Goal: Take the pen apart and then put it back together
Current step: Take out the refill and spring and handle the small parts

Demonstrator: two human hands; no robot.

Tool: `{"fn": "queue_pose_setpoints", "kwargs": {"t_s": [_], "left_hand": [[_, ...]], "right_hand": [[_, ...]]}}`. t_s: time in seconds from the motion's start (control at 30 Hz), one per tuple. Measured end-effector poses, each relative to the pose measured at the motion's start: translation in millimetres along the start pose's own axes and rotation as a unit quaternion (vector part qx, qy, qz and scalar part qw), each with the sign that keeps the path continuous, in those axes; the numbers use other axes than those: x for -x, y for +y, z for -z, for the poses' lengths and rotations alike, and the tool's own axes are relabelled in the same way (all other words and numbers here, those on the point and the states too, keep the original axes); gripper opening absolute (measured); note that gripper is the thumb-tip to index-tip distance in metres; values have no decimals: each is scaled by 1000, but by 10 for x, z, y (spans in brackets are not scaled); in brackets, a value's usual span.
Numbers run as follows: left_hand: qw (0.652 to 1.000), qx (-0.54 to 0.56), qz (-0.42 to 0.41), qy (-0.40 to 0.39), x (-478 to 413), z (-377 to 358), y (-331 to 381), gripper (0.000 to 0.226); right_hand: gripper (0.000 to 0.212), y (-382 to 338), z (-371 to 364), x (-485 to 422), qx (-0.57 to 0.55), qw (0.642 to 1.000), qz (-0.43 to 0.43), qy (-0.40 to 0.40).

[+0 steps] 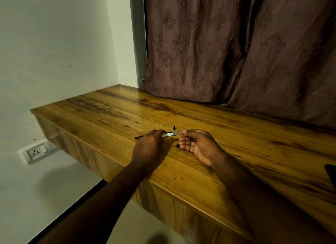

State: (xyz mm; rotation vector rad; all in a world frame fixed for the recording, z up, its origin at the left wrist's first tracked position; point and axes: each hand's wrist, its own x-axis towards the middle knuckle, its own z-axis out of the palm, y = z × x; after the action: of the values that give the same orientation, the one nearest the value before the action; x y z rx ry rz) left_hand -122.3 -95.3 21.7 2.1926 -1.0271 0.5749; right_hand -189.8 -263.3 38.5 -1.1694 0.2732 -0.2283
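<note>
Gripped thin silver-black pen [169,134] in left hand [151,141], pinched its end with palm-up right hand [198,143], over wooden desk [109,112] by brown curtain [227,47].

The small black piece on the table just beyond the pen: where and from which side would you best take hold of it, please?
Probably from above, pinching the small black piece across its narrow width with thumb and forefinger tips. It is tiny and rests apart from the pen on the table, so only its top and sides are free.
</note>
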Motion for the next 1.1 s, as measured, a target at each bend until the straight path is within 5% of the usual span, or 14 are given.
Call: {"fn": "queue_pose_setpoints", "kwargs": {"t_s": [0.17, 0.53, 0.9, 1.1], "left_hand": [[1000, 0, 5, -1, 6, 1, 9, 55], [998, -59, 22, 12, -6, -70, -76, 18], [994, -35, 99, 39, 11, 17, 4, 14], [992, -17, 117, 47, 7, 26, 3, 15]], "right_hand": [[8, 19, -8, -1, 22, 1000, 9, 15], [8, -50, 90, -12, 58, 997, 19, 36], [5, -65, 237, -87, 35, 995, 56, 79], [11, 2, 293, -152, 210, 944, 163, 196]]}}
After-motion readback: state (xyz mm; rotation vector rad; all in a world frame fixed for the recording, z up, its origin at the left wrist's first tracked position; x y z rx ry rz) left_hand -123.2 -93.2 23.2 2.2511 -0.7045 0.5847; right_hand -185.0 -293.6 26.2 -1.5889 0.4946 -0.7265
